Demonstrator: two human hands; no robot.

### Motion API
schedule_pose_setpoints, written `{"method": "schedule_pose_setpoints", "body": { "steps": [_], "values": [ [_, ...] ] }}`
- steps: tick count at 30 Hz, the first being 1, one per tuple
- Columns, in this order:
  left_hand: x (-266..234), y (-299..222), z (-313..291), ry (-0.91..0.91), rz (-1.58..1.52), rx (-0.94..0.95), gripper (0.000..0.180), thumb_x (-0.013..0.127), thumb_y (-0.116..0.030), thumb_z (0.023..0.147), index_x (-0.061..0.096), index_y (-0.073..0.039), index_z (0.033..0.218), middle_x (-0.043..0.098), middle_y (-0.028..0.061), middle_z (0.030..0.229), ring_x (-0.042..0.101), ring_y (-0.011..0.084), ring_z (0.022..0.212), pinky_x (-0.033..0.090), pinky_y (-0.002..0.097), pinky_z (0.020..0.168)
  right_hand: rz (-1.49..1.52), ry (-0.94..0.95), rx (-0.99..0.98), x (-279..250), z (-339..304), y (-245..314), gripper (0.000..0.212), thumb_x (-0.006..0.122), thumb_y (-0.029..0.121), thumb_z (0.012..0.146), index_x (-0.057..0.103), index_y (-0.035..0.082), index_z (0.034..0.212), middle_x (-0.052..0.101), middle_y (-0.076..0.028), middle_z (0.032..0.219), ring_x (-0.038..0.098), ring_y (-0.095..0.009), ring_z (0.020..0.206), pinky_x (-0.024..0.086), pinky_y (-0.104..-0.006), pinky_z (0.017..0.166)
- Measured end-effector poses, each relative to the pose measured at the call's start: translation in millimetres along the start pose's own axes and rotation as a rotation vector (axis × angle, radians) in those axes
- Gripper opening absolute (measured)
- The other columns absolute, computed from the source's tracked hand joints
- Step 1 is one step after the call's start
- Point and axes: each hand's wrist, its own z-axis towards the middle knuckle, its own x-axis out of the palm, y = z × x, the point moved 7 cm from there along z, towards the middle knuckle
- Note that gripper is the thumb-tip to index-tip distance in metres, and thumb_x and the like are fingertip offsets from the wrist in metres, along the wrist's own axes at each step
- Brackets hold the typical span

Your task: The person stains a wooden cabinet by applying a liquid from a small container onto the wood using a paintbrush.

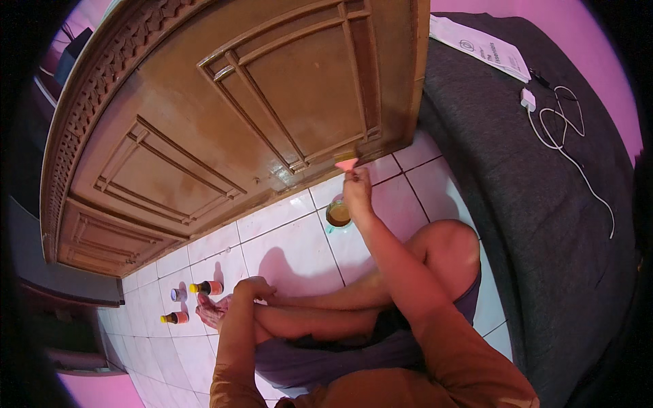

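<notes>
My right hand (357,189) grips a paintbrush (347,165) with a pink head. Its dark bristles meet the lower right part of a brown carved wooden panel (299,95), which looks glossy in patches. Just below that hand, a clear cup (338,215) of brown liquid stands on the tiles. My left hand (254,289) rests bent over my crossed lower leg, near my foot. No object shows in it, and its fingers are mostly hidden.
Two small dark bottles with yellow caps, one upper (207,287) and one lower (175,317), are on the white tiled floor (286,234) at left beside a small jar (178,295). At right, a dark grey mattress (544,204) carries a white charger cable (578,166) and a printed white bag (479,49).
</notes>
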Motion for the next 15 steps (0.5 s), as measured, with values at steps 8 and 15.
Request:
{"method": "schedule_pose_setpoints", "body": {
  "steps": [8, 15],
  "values": [
    [-8, -14, -4, 0.019, -0.063, 0.031, 0.051, 0.054, -0.046, 0.087, 0.072, -0.005, 0.111, 0.070, 0.0169, 0.102, 0.068, 0.0272, 0.090, 0.057, 0.0433, 0.075, 0.005, 0.242, 0.053, 6, 33, -17, 0.019, 0.059, 0.021, 0.093, 0.058, 0.007, 0.106, 0.060, -0.009, 0.085, 0.054, -0.020, 0.070, 0.042, -0.0340, 0.060],
    [5, 17, 9, 0.049, -0.051, -0.003, 0.052, 0.053, -0.047, 0.087, 0.071, -0.006, 0.114, 0.070, 0.0164, 0.103, 0.068, 0.0270, 0.092, 0.057, 0.0432, 0.076, 0.354, -0.134, 0.254, -17, 14, -12, 0.011, 0.055, 0.019, 0.096, 0.050, 0.010, 0.099, 0.049, 0.000, 0.070, 0.043, -0.009, 0.048, 0.034, -0.0270, 0.038]
  ]
}}
